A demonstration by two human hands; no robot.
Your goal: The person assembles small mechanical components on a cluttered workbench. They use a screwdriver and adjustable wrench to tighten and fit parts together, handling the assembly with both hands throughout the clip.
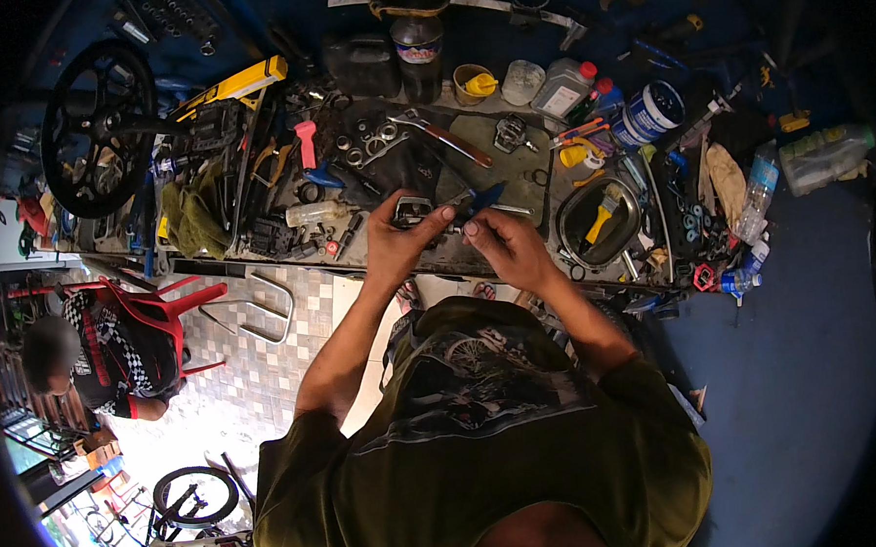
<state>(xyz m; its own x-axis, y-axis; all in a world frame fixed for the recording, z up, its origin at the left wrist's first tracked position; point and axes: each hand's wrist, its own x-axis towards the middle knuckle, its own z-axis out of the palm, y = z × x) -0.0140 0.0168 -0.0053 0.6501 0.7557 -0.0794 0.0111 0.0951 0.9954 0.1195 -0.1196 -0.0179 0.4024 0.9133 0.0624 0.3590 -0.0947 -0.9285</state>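
Over the front edge of the workbench, my left hand [398,246] is closed around a metal bicycle pedal [413,210], which looks silver with a dark middle. My right hand [508,244] is close beside it, thumb and fingers pinched together near the pedal's inner end. What those fingertips hold is too small and covered to tell. Just beyond them lie a blue-handled tool [486,198] and a thin metal rod [516,209]. A similar pedal [513,133] rests farther back on the bench mat.
An adjustable wrench [457,144], a pink-handled tool [305,142] and loose rings crowd the bench. A metal tray [565,231] holds a yellow brush [602,217]. Bottles and a blue-white tub [649,113] stand behind. At left, a person sits on a red chair [171,314].
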